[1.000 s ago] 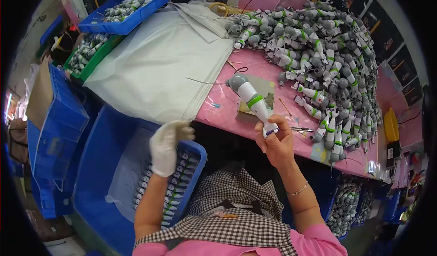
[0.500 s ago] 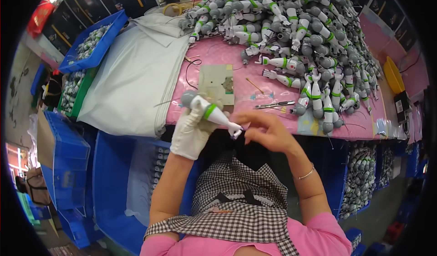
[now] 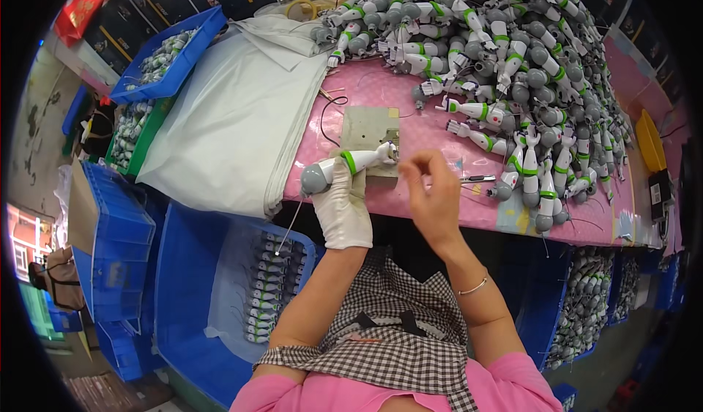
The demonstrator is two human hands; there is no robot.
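My left hand (image 3: 346, 210), in a white glove, is closed around a toy robot arm (image 3: 364, 160) with a white forearm, a green band and a grey ball-shaped shoulder. The arm lies nearly level over the table edge, its small white hand pointing right. From the grey end a thin wire with a white tip hangs down. Just right of the toy's hand, my bare right hand (image 3: 433, 196) is raised with its fingers curled and thumb close to the forefinger. Whatever is between those fingertips is too small to tell. Behind the toy sits a grey metal plate (image 3: 359, 124).
A large pile of similar toy arms (image 3: 505, 68) covers the table's back right. White sheeting (image 3: 227, 126) lies at left. Below it, a blue bin (image 3: 187, 287) holds toy arms in rows. A cutter-like tool (image 3: 477, 179) rests on the pink tabletop (image 3: 428, 145).
The toy arm has swung from tilting down right to nearly level, its grey end now lower. My right hand has drawn slightly away from the toy's hand. The whole view has shifted.
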